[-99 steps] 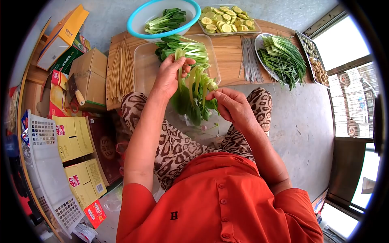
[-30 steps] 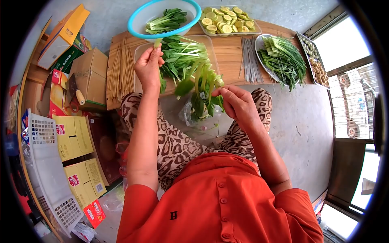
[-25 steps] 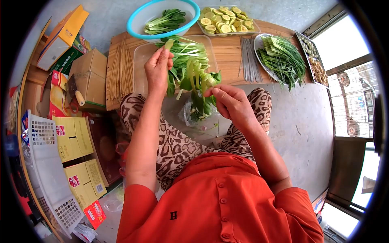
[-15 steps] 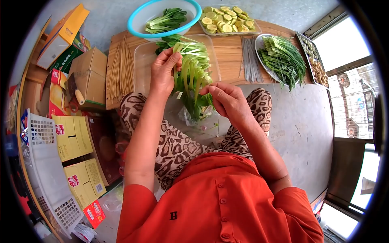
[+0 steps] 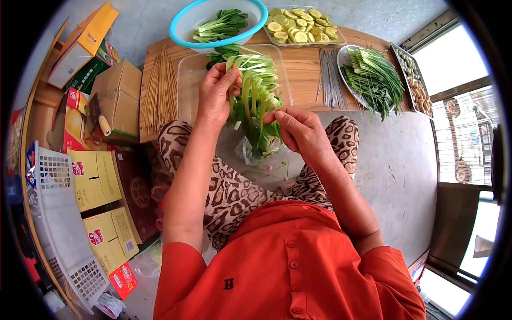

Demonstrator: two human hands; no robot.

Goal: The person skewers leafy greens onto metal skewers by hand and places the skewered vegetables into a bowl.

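My left hand (image 5: 217, 90) pinches a pale green stalk of the leafy greens (image 5: 260, 93) between thumb and fingers, in front of the tray's near side. To its right, my right hand (image 5: 298, 130) is closed, thumb and forefinger pressed together at the edge of the same bunch; what lies between the fingertips is too small to tell. Pale stalks stand side by side in a row between my hands, and dark leaves hang below toward my knees. Beneath them is a clear plastic tray (image 5: 186, 90) holding more greens at its back.
On the wooden table (image 5: 305, 66) lie bamboo skewers (image 5: 158, 96) at left and metal skewers (image 5: 332, 80) at right. Around them stand a blue-rimmed basin (image 5: 175, 34), sliced zucchini (image 5: 301, 25), a plate of chives (image 5: 373, 80) and a metal tray (image 5: 412, 80). Boxes (image 5: 114, 96) and a knife (image 5: 100, 117) are left.
The hands and the greens hold nearly the same pose. The whole view has shifted very slightly; nothing is visibly taken up or let go.
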